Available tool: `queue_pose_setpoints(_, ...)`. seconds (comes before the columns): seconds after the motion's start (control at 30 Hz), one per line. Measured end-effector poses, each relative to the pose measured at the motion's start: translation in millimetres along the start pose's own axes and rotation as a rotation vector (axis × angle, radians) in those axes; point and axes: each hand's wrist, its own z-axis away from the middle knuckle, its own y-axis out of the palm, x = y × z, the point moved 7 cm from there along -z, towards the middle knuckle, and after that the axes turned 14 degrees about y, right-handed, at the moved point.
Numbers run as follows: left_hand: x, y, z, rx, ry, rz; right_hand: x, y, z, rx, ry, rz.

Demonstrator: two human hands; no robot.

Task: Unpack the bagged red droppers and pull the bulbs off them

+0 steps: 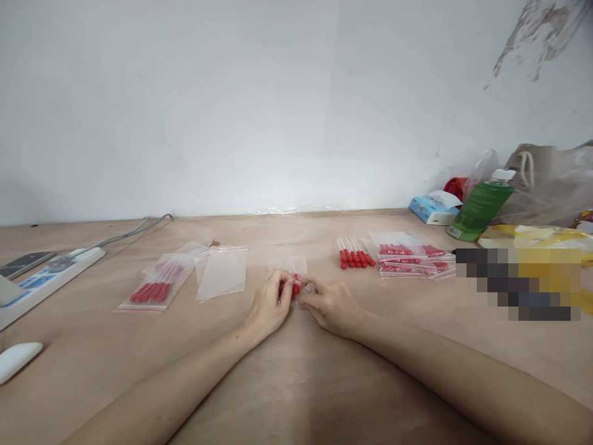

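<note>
My left hand is closed around the near part of a small clear zip bag at the middle of the table. Red tips of white sticks show between the hands, in or at the bag's mouth; fingers cover much of them. My right hand has its thumb and forefinger pinched at the bag's right side. To the right lies a loose row of red-tipped white sticks. On the left, flat bare zip bags lie beside a filled bag of red-tipped sticks.
Filled bags are piled at the right, with a blue tissue pack and a leaning green bottle behind. A power strip with a grey cable, a phone and a white object occupy the left.
</note>
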Motion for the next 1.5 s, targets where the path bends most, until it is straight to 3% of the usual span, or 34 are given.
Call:
queue_pose_setpoints(0.2,8,-8.5,0,-0.039,-0.013,0.052,-10,-4,1,0.095,0.070,-0.319)
queue_pose_setpoints(0.43,15,-10.0,-7,0.402,0.168,-0.136,-40,-14,-5,0.043,0.257,-0.399)
queue_pose_setpoints(0.5,14,-8.0,-6,0.467,0.230,-0.160,-47,-11,-6,0.037,0.288,-0.379)
queue_pose_setpoints(0.67,3,-10.1,-6,0.425,0.299,-0.255,-55,-9,-4,-0.025,0.329,-0.314)
queue_pose_setpoints(0.83,-10,-10.0,-2,0.402,0.326,-0.204,-61,-9,-3,-0.072,0.337,-0.171)
queue_pose_setpoints(0.97,-12,-7.5,1,0.406,0.285,-0.066,-60,-2,-4,0.040,0.295,-0.089)
queue_pose_setpoints(1.23,-13,-7.5,-1,0.410,0.245,0.043,-49,-1,-5,0.135,0.288,-0.369)
queue_pose_setpoints(1.33,-11,-7.8,-1,0.418,0.226,0.036,-53,1,-7,0.167,0.333,-0.456)
queue_pose_setpoints(1.5,-7,-8.2,-1,0.415,0.208,0.038,-58,17,-8,0.386,0.459,-0.574)
